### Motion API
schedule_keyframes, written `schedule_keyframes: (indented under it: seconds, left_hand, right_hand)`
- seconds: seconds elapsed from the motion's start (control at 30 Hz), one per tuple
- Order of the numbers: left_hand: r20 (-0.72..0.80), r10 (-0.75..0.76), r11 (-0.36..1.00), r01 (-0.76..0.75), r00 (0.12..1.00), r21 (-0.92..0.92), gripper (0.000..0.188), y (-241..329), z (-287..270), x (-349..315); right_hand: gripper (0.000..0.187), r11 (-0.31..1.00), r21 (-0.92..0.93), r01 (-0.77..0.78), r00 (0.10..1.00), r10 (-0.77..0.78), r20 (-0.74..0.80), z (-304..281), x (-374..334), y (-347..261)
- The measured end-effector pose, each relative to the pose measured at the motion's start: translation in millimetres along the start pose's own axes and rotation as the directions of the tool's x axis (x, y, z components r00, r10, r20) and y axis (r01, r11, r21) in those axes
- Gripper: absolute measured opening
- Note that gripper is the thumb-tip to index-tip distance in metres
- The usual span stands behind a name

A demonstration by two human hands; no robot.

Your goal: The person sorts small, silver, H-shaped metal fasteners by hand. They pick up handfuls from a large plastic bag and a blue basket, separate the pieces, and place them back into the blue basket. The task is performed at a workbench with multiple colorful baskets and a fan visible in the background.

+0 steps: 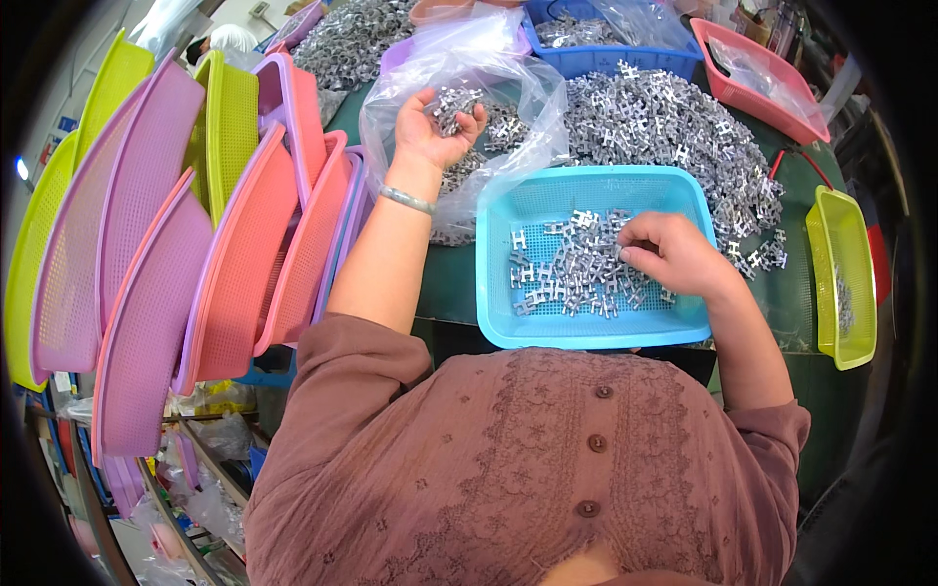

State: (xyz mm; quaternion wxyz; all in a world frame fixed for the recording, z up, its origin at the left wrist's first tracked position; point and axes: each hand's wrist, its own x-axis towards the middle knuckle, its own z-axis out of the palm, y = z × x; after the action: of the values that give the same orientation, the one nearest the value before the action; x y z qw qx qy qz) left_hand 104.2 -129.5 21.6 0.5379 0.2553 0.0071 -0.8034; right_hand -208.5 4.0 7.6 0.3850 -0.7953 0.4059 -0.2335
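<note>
My left hand (442,127) is raised over a clear plastic bag (391,103), palm up, its fingers curled round a handful of small grey H-shaped metal parts (455,105). More such parts lie inside the bag below it. In front of me stands a light blue plastic basket (496,293) with a loose layer of the same metal parts (576,269) on its bottom. Over the basket's right half is my right hand (674,256), thumb and fingertips pinched together just above the parts. Whatever the pinch holds is too small to make out.
A large heap of metal parts (650,122) lies behind the basket on the green table (445,283). Stacked purple, pink and lime baskets (147,195) crowd the left. A blue basket (606,61) and a pink basket (772,103) stand behind; a lime basket (826,264) stands right.
</note>
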Motion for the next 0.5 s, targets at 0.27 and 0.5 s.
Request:
schedule_keyframes:
  seconds: [0.27, 0.5]
  left_hand:
    - [0.208, 0.042, 0.995, -0.021, 0.977, -0.099, 0.045, 3.3, -20.5, 2.7]
    - [0.396, -0.016, 0.990, 0.070, 0.918, -0.123, 0.040, -14.1, -8.9, -12.2]
  right_hand:
    - [0.013, 0.991, 0.133, -0.033, 0.999, 0.027, 0.046, -7.9, 15.8, -13.5]
    - [0.030, 0.982, 0.156, 0.102, 0.981, -0.074, -0.180, -11.4, 117.7, -51.6]
